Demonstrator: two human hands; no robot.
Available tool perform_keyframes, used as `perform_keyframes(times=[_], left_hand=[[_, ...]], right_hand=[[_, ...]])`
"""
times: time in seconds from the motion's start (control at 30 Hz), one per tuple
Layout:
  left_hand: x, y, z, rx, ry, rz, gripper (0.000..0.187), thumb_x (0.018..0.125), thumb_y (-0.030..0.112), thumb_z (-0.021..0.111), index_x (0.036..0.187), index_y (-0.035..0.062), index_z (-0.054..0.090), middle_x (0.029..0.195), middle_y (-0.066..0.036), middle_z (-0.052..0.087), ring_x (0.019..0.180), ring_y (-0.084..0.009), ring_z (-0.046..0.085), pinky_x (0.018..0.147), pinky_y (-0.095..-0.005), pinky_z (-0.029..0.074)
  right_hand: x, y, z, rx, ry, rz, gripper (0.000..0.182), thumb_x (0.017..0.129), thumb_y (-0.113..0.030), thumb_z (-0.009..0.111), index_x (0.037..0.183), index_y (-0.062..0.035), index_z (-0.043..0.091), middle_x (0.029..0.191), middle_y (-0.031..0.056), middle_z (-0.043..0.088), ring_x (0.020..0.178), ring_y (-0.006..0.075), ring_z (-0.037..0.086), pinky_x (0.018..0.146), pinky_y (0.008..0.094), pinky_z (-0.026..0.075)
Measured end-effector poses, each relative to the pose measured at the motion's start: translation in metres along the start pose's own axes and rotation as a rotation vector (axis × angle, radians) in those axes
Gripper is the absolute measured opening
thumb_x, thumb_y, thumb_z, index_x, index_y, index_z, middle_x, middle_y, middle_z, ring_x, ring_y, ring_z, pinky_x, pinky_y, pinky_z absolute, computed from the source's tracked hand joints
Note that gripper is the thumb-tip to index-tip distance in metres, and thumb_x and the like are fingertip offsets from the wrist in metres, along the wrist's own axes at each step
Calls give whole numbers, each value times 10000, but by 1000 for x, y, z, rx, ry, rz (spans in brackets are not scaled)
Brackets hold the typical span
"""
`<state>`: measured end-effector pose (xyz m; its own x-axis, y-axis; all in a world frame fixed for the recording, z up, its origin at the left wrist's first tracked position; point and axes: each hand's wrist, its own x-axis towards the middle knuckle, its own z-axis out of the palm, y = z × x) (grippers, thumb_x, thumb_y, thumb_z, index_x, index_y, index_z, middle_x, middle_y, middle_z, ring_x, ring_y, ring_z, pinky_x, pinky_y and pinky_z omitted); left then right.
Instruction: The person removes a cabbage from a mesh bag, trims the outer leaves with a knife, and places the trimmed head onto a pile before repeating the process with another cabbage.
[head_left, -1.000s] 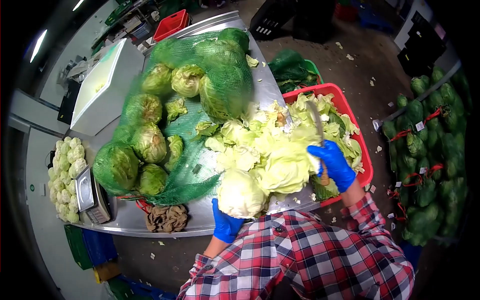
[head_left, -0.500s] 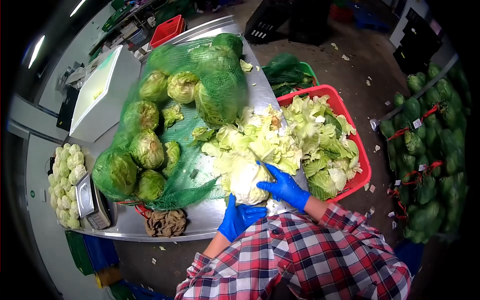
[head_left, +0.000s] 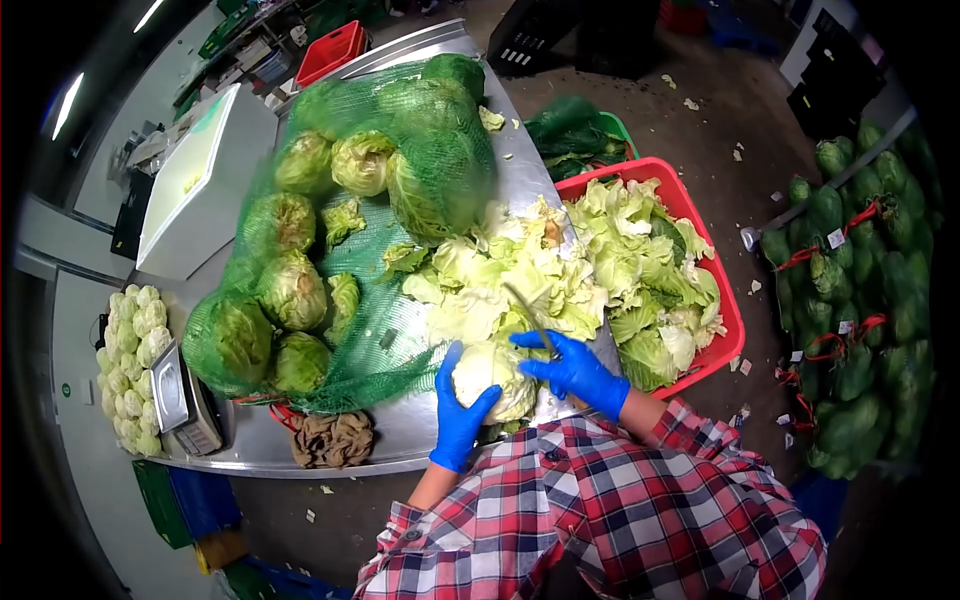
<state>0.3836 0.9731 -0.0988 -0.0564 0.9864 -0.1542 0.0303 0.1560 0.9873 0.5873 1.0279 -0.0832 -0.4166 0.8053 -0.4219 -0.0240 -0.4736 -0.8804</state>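
A pale, trimmed cabbage (head_left: 492, 378) rests near the front edge of the metal table. My left hand (head_left: 460, 412), in a blue glove, grips its left side with thumb and fingers spread around it. On the other side, my gloved right hand (head_left: 575, 372) is closed around a knife (head_left: 530, 315), whose thin curved blade points up and away. The handle is hidden in my fingers. Loose cabbage leaves (head_left: 510, 285) lie heaped just beyond the cabbage. Untrimmed cabbages (head_left: 293, 290) sit in and on a green mesh bag (head_left: 375, 300) to the left.
A red crate (head_left: 735, 325) full of leaves stands at the table's right edge. On the left are a scale (head_left: 190, 405), stacked pale cabbages (head_left: 130, 365) and a white box (head_left: 215, 185). A brown cloth (head_left: 333, 440) lies at the front. Bagged green produce (head_left: 850, 330) is piled right.
My left hand has moved up from beneath the cabbage to its left side. My right hand has come off the cabbage's surface slightly, and the knife blade now shows clearly. The cabbage has turned.
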Motion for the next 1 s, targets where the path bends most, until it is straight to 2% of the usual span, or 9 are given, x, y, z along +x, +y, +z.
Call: perform_keyframes(times=[0.07, 0.13, 0.23, 0.47, 0.53, 0.67, 0.7, 0.83, 1.0], left_hand=[[0, -1, 4, -48, 17, 19, 754, 760, 123, 738, 1387, 43, 327, 1398, -123, 366, 1267, -246, 386, 1071, -358, 320], [-3, -2, 5, -15, 2, 35, 754, 754, 111, 743, 1383, 44, 332, 1401, -120, 365, 1267, -244, 388, 1071, -357, 320], [-4, 0, 5, 93, -38, 57, 736, 769, 50, 710, 1393, 62, 319, 1436, -107, 350, 1281, -233, 384, 1079, -358, 313], [3, -7, -22, -197, 19, 52, 672, 788, 152, 689, 1364, 30, 367, 1370, -131, 430, 1257, -241, 420, 1071, -355, 323], [6, -8, -27, -401, 17, 20, 720, 798, 336, 666, 1377, 39, 360, 1373, -141, 426, 1257, -259, 431, 1058, -389, 354], [7, 15, -15, -636, -16, -96, 859, 758, 533, 616, 1412, 58, 326, 1385, -154, 419, 1249, -299, 448, 1041, -451, 383], [7, 18, -14, -670, -43, -117, 879, 753, 552, 596, 1422, 56, 316, 1395, -162, 411, 1255, -314, 442, 1046, -458, 376], [16, -37, -31, -1179, -220, -256, 684, 862, 484, 478, 1387, 58, 376, 1365, -153, 445, 1216, -301, 475, 1056, -444, 355], [16, -47, -20, -1237, -247, -201, 704, 858, 487, 497, 1366, 12, 385, 1308, -159, 489, 1188, -274, 483, 1040, -380, 370]], right_hand=[[-6, -1, 16, -495, 101, -407, 497, 819, -309, 708, 1226, -61, 567, 1145, 118, 639, 1069, 254, 613, 908, 341, 472], [3, 12, 15, -573, 129, -551, 417, 833, -290, 695, 1161, -52, 596, 1019, 97, 674, 856, 202, 669, 746, 304, 527], [1, 0, -8, -88, 91, 3, 210, 879, -216, 633, 983, -34, 618, 714, 20, 592, 469, 75, 517, 428, 213, 430], [-13, -12, -43, -23, 265, 3, 403, 841, -225, 686, 1173, -39, 552, 734, 1, 563, 488, 62, 471, 435, 218, 422], [-17, -19, -34, -359, 194, -282, 662, 800, -315, 732, 1344, -69, 445, 1221, 146, 580, 1067, 233, 592, 886, 339, 484], [-24, -35, 15, -491, -62, -514, 742, 787, -371, 733, 1398, -111, 404, 1392, 183, 443, 1327, 259, 384, 1054, 379, 347], [-14, -29, 22, -630, 24, -772, 558, 834, -318, 697, 1313, -101, 510, 1267, 148, 566, 1082, 218, 601, 886, 336, 493], [-4, -40, 9, 145, 69, -221, 204, 920, -190, 587, 1063, -56, 643, 855, 12, 666, 445, 28, 469, 405, 187, 405], [-10, -40, -7, 24, 43, -168, 226, 897, -195, 621, 1069, -51, 637, 893, 28, 657, 506, 50, 512, 463, 204, 427]])
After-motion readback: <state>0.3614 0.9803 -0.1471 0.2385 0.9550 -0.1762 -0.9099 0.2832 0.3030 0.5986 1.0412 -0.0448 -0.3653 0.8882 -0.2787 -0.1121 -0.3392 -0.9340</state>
